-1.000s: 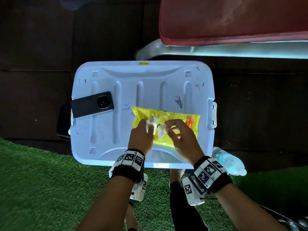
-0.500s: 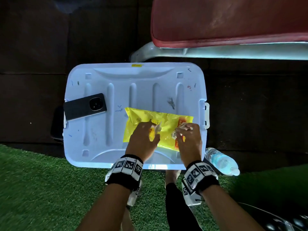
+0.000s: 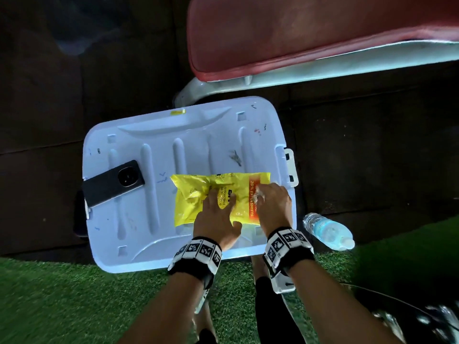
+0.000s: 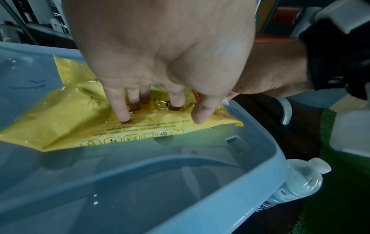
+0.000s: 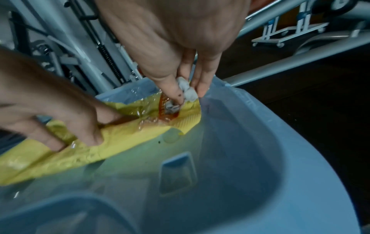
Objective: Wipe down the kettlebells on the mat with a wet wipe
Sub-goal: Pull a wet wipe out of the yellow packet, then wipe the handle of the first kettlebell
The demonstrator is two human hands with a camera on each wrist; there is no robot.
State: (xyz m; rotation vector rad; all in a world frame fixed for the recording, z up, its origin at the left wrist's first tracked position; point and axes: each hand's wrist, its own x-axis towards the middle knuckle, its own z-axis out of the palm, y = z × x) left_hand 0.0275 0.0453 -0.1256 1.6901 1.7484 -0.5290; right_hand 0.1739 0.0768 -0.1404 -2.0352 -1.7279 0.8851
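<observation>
Since a second ago both hands have come down onto the pack [image 3: 198,197] from plucking at its middle: the left hand [image 3: 216,217] now lies flat on it, and the right hand [image 3: 273,207] has carried the wipe [image 5: 187,91] to the pack's right end.

Nearest, two wrists wear black bands with square black-and-white markers, over green, bristly turf [image 3: 62,301]. One clear, ribbed plastic bottle [image 3: 327,230] lies on its side just right of the lid [image 3: 149,219], on the dark floor.

One pale blue plastic lid, rectangular with rounded corners and moulded ridges, bears everything else. One yellow pack of wipes, glossy crinkled film with an orange band at its right end, lies on the lid's right half. The left hand's fingers [image 4: 124,110] are straight and spread, tips pressing the film down, with the thumb lifted just off it. The right hand pinches one small, crumpled white wipe between thumb and fingertips, narrow, right over the orange band.

One black phone [image 3: 113,183], flat and smooth with a round camera ring, lies on the lid's left edge, well apart from the pack.

Beyond the lid stands one bench: a red padded seat [image 3: 310,33] on a pale metal frame. No kettlebells are in view.
</observation>
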